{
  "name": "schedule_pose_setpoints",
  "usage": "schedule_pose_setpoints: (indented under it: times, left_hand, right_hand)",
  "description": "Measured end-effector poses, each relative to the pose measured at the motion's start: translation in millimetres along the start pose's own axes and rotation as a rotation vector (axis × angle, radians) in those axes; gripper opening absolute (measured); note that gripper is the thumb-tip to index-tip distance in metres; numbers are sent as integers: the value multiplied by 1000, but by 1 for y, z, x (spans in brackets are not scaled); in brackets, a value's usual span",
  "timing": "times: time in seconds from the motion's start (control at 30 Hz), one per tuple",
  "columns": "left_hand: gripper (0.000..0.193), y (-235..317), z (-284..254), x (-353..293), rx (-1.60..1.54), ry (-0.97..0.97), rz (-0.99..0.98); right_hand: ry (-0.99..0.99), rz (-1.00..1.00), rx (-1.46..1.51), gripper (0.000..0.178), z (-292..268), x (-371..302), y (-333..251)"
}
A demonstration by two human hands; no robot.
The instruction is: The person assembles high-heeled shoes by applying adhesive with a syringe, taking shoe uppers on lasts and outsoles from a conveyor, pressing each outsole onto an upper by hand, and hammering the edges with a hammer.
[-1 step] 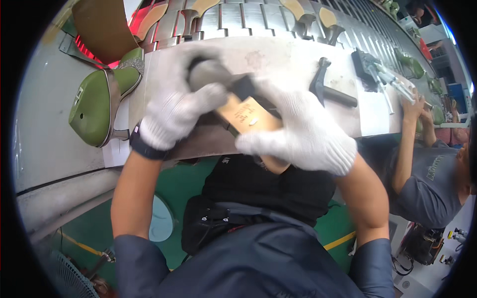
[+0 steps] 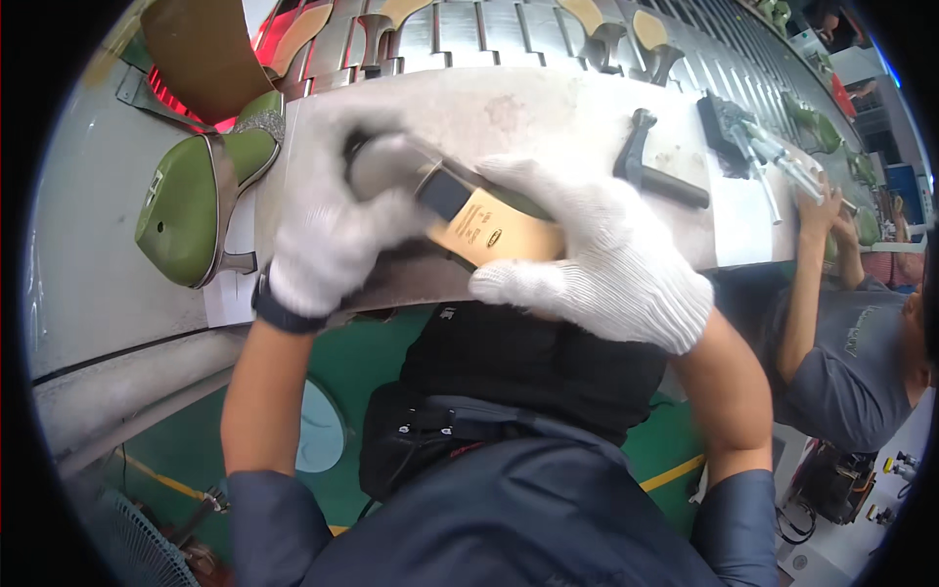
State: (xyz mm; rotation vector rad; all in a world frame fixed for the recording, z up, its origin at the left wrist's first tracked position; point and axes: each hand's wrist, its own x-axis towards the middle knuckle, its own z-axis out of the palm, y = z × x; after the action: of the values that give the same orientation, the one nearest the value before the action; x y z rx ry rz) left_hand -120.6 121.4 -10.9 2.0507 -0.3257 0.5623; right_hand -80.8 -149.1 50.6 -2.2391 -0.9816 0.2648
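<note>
My gloved right hand (image 2: pixel 611 259) grips a tan shoe sole (image 2: pixel 499 233) with printed marks, thumb along the near edge and fingers across the far edge. A dark block-like patch (image 2: pixel 443 194) shows at the sole's left end. My gloved left hand (image 2: pixel 328 230) is smeared by motion at that end, its fingers curled around a blurred grey rounded thing (image 2: pixel 381 168) that I cannot identify. Left of my hands, a green heeled shoe (image 2: pixel 184 210) lies on its side. To the right, a dark-headed hammer (image 2: pixel 655 174) rests on the pale bench (image 2: pixel 494 112).
Beyond the bench runs a slatted metal conveyor (image 2: pixel 460 29) carrying several tan heeled soles (image 2: pixel 649 31). A dark clamp-like tool with metal rods (image 2: pixel 743 142) lies at the right, near a co-worker's hands (image 2: pixel 820 207). A light blue stool (image 2: pixel 320 430) stands below the bench at left.
The sole has turned and tilted, so its printed face and dark end show more fully. My left hand and the grey thing have shifted slightly left; my right hand keeps its grip.
</note>
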Motion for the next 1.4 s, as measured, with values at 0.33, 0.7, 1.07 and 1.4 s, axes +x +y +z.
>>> schedule_pose_setpoints:
  times: [0.33, 0.7, 1.07, 1.4]
  left_hand:
    - [49, 33, 4, -64, -77, -5, -147]
    - [54, 38, 11, -18, 34, -315, -262]
    - [15, 39, 37, -19, 37, -57, -241]
    - [28, 47, 18, -2, 42, -237, -421]
  right_hand:
    - [304, -467, -325, 60, 10, 18, 41]
    - [284, -499, -266, 44, 36, 21, 46]
    - [319, -371, -269, 41, 23, 30, 34]
    - [362, -520, -424, 59, 23, 35, 57]
